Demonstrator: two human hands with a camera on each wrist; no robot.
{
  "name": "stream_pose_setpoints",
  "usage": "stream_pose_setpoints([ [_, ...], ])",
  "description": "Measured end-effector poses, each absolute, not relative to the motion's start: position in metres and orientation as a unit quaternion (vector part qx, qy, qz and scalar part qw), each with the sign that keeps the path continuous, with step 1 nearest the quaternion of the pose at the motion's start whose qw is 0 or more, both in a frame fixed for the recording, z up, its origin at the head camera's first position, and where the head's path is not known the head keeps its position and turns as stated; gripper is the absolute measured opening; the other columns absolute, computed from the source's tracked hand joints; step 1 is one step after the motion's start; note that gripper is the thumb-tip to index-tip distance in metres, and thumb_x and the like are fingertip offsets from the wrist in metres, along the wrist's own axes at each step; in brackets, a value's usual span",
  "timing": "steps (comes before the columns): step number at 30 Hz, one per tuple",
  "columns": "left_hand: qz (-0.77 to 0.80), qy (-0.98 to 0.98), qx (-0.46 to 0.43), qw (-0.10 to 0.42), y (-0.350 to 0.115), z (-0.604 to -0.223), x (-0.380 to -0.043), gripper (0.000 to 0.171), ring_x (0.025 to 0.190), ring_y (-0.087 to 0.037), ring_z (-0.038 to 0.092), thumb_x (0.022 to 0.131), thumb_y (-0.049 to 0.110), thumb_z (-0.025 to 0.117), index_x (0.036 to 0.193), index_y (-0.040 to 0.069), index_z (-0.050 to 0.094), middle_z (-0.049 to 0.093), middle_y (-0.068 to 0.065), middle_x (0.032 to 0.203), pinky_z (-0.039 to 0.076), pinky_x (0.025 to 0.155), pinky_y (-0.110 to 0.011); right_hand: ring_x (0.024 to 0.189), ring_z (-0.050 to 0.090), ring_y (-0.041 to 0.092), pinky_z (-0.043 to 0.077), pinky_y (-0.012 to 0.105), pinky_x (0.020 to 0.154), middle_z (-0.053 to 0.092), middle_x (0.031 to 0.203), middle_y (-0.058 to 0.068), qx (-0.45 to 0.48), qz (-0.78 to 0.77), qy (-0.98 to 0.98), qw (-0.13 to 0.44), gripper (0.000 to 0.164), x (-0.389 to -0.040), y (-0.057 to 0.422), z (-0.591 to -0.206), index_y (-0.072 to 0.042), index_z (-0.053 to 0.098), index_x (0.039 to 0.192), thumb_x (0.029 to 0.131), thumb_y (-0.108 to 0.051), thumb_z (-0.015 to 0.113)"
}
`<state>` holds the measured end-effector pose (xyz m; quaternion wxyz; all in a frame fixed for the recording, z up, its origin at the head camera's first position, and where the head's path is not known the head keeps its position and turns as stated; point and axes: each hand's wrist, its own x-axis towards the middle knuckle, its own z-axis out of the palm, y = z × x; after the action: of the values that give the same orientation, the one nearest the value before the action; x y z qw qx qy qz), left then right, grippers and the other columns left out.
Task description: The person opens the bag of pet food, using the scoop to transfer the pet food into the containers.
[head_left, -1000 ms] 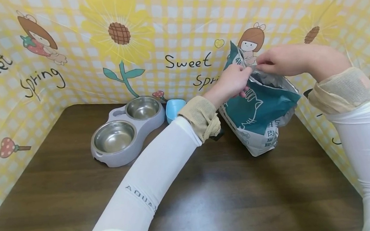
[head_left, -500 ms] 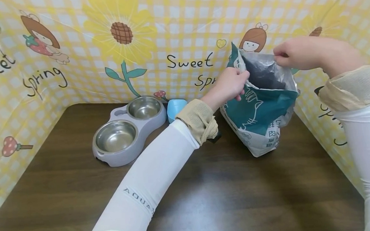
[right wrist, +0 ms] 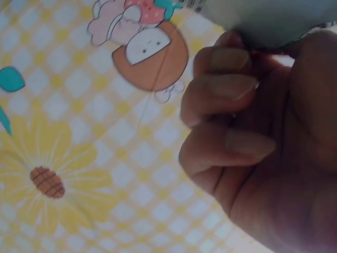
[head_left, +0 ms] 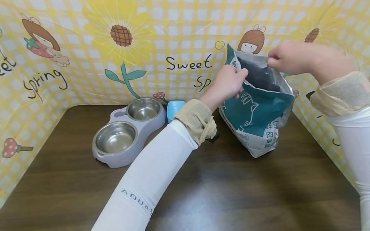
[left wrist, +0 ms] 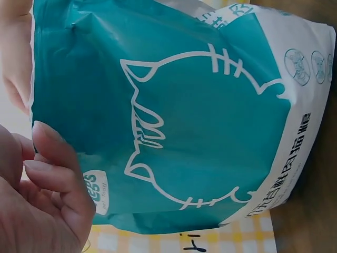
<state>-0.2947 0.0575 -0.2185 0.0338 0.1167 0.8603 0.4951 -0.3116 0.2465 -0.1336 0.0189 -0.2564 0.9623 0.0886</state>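
A teal and white cat food bag point(head_left: 251, 108) with a line-drawn cat stands on the table, its silvery mouth spread wide. My left hand point(head_left: 229, 82) pinches the near left rim between thumb and fingers; in the left wrist view those curled fingers point(left wrist: 66, 182) lie at the bag's top edge. On the far right rim, my right hand point(head_left: 291, 57) pinches the foil edge. The right wrist view shows the fingers point(right wrist: 226, 116) curled in, with the bag's rim point(right wrist: 274, 26) at the fingertips. The inside of the bag looks dark.
Left on the brown table point(head_left: 176, 186) is a grey double pet feeder point(head_left: 138, 132) with two steel bowls. A light blue scoop point(head_left: 175, 109) lies beside it, partly behind my left arm. Yellow checked cloth point(head_left: 180, 31) surrounds the table's back and sides.
My right hand has moved right and drawn the far rim away from the left hand, so the bag's mouth has opened wide. The left hand keeps its hold on the rim.
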Motion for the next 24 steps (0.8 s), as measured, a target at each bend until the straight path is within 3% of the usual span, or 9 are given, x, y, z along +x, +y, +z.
stream_pose_setpoints([
  [8, 0.489, 0.863, 0.125, 0.024, 0.054, -0.215, -0.295, 0.050, 0.050, -0.020, 0.062, 0.104, 0.034, 0.042, 0.060, 0.011, 0.053, 0.055, -0.001, 0.051, 0.035, 0.039, -0.025, 0.081, 0.057, 0.032, 0.046, 0.046, 0.072, 0.063, 0.087, 0.020, -0.224, 0.080, 0.969, 0.065, 0.055, -0.315, 0.238, -0.135, 0.008, 0.064, 0.111, 0.107, -0.032, 0.027],
  [15, 0.478, 0.870, 0.123, -0.001, 0.045, -0.209, -0.289, 0.054, 0.054, -0.020, 0.064, 0.103, 0.033, 0.042, 0.054, 0.012, 0.051, 0.053, 0.000, 0.046, 0.042, 0.045, -0.026, 0.068, 0.053, 0.025, 0.041, 0.041, 0.065, 0.052, 0.068, 0.009, -0.222, 0.117, 0.966, 0.058, 0.041, -0.320, 0.243, -0.132, 0.002, 0.063, 0.089, 0.106, -0.019, 0.033],
  [19, 0.468, 0.878, 0.097, -0.009, 0.036, -0.204, -0.284, 0.052, 0.059, -0.020, 0.067, 0.103, 0.034, 0.040, 0.059, 0.012, 0.055, 0.058, -0.001, 0.051, 0.046, 0.050, -0.027, 0.076, 0.054, 0.031, 0.041, 0.044, 0.066, 0.055, 0.074, 0.014, -0.174, 0.126, 0.975, 0.050, 0.042, -0.319, 0.247, -0.130, 0.005, 0.064, 0.097, 0.106, -0.020, 0.031],
  [24, 0.458, 0.886, 0.069, 0.000, 0.018, -0.204, -0.279, 0.045, 0.057, -0.019, 0.067, 0.104, 0.033, 0.039, 0.070, 0.011, 0.059, 0.062, -0.003, 0.057, 0.046, 0.052, -0.027, 0.088, 0.054, 0.040, 0.045, 0.056, 0.066, 0.060, 0.103, 0.027, -0.112, 0.151, 0.982, 0.026, 0.043, -0.313, 0.255, -0.130, 0.003, 0.063, 0.118, 0.106, -0.025, 0.033],
])
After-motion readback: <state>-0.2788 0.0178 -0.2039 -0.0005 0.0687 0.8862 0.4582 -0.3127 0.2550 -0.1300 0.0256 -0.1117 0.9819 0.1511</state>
